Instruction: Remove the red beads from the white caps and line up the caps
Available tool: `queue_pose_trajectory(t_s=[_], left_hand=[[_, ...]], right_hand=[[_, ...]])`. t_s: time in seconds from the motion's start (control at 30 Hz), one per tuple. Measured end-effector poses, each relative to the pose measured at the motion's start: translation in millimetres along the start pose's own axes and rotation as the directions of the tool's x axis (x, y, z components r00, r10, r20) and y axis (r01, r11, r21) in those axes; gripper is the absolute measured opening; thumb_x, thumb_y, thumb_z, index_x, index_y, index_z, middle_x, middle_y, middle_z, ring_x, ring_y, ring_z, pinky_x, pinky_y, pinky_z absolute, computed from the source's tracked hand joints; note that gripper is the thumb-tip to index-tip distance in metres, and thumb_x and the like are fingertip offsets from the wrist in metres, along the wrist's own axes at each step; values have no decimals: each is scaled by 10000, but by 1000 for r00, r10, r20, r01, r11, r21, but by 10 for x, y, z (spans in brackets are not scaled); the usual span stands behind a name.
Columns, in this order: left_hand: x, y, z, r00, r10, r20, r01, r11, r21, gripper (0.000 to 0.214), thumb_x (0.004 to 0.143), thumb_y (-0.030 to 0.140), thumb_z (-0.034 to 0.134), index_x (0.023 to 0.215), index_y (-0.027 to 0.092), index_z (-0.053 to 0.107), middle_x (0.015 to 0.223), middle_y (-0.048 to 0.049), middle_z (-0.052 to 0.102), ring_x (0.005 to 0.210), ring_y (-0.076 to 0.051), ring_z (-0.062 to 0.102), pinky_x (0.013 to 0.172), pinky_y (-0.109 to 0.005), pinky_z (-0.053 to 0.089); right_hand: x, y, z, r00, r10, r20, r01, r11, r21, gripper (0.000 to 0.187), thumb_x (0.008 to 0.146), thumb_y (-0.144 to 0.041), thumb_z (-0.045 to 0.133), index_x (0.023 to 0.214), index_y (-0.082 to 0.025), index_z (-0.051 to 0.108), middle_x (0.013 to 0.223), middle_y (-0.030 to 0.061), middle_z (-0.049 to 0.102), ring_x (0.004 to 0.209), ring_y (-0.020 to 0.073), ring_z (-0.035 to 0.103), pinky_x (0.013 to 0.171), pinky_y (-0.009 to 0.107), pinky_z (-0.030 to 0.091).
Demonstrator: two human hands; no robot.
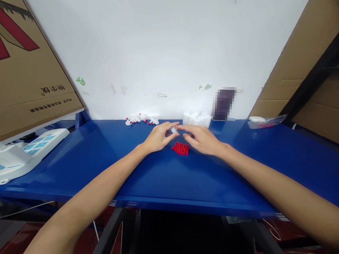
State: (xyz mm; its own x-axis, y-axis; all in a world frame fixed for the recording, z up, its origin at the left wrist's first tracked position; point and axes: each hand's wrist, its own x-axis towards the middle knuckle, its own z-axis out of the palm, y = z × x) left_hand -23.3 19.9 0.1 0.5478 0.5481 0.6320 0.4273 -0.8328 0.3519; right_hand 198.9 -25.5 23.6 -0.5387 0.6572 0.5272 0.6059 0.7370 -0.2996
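Note:
My left hand (159, 136) is closed, with a small white plastic piece (174, 130) pinched between thumb and fingers. From the other side my right hand (203, 139) reaches in. Its index fingertip is at the white piece, while its thumb stays apart and points toward it. Just below both hands, a tight cluster of small red caps (181, 149) lies on the blue table (167, 183). Behind my right hand stands a group of white pieces (197, 118). The exact shape of the held piece is partly hidden by my fingers.
White pieces with red parts (142, 120) lie scattered against the white wall. A dark phone (223, 104) leans there. A clear plastic bag (266, 122) rests at the back right. A white power strip (35, 151) is on the left, beside a cardboard box (28, 83).

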Motion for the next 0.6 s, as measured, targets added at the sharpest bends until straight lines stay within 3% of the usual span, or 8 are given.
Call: queue_pose_trajectory(t_s=[0.13,0.2,0.3,0.37,0.47,0.6], left_hand=[[12,2,6,999,-22,25,24,998,-55,551,945,476,577,1409,185,513,1084,-96,707,753,-144,654,718,-309,564],[14,-60,-15,998,-68,12,68,997,-27,569,970,478,524,1455,189,456,1219,-125,670,865,-168,675,746,-316,572],[-12,-254,-108,991,-135,-17,136,978,160,487,1008,434,420,1440,218,480,1383,-126,570,1175,-232,607,955,-398,539],[-50,-413,-195,981,-187,42,164,934,318,500,992,402,432,1446,200,484,1494,-145,461,1374,-293,457,1123,-477,412],[-113,-622,-298,937,-340,82,272,857,438,575,959,386,463,1502,198,419,1618,-150,272,1495,-356,261,1198,-529,284],[-149,-766,-325,823,-554,121,436,755,489,656,949,431,454,1559,241,309,1656,-156,174,1513,-397,187,1166,-587,289]], right_hand=[[26,-20,-30,996,82,-24,-83,995,-53,434,939,-190,448,1319,-230,654,1222,66,725,928,219,706,845,380,529],[38,18,-49,989,136,-50,-141,984,-107,459,931,-191,446,1352,-200,628,1222,83,723,943,237,707,846,392,534],[34,130,-66,983,174,-63,-184,959,-216,501,924,-208,443,1407,-164,569,1304,113,678,1064,284,683,895,430,534],[18,211,-61,981,191,-37,-193,940,-282,520,921,-218,439,1428,-167,539,1360,115,641,1110,308,665,898,454,540],[0,302,-29,980,201,0,-187,915,-359,541,913,-222,437,1449,-195,504,1423,96,594,1128,325,655,878,475,550],[8,355,36,979,202,18,-174,883,-436,550,920,-243,425,1465,-182,466,1475,104,543,1121,329,651,868,465,542]])
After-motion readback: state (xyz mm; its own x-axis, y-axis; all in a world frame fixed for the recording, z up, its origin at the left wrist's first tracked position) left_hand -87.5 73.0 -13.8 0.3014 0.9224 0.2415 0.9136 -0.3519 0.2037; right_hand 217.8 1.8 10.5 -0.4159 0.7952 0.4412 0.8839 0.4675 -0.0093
